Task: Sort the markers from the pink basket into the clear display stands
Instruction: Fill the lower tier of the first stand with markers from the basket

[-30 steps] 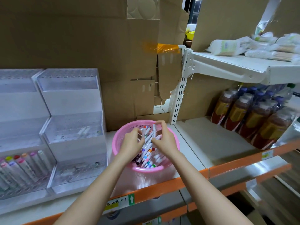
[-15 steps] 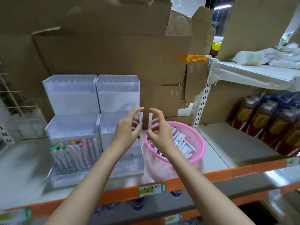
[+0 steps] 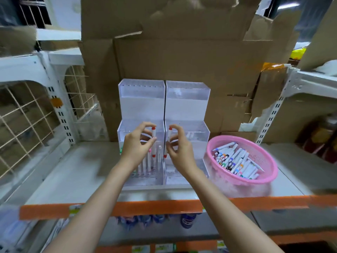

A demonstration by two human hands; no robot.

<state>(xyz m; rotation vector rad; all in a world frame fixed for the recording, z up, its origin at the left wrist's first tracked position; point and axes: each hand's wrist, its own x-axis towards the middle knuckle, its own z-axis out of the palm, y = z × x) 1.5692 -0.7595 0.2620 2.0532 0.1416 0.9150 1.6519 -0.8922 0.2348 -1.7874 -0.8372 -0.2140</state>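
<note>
Noted at 12 o'clock: stacked cardboard boxes (image 3: pixel 182 61), upper flaps torn. At 9 o'clock: white wire grid panel (image 3: pixel 23 114) beside slotted upright (image 3: pixel 63 114). At 3 o'clock: blurred brown bottles (image 3: pixel 326 132) below white bracket (image 3: pixel 306 84). At 6 o'clock: orange shelf edge (image 3: pixel 136 207), price label (image 3: pixel 73 209), dark bottles beneath (image 3: pixel 187 219).

Single head-worn view, wide-angle. Faces forward and tilted down onto the shelf (image 3: pixel 73 179), from directly in front and near. Centres on the clear display stands (image 3: pixel 187 106), with the left hand (image 3: pixel 135 148) and right hand (image 3: pixel 180 152) raised just before them at mid-frame. Admits both forearms from the bottom edge. Takes in the pink basket (image 3: pixel 272 161) at right, the cardboard (image 3: pixel 182 61) behind and the wire grid (image 3: pixel 23 115) at left. Bends straight lines toward the edges; blurs at the margins.
</note>
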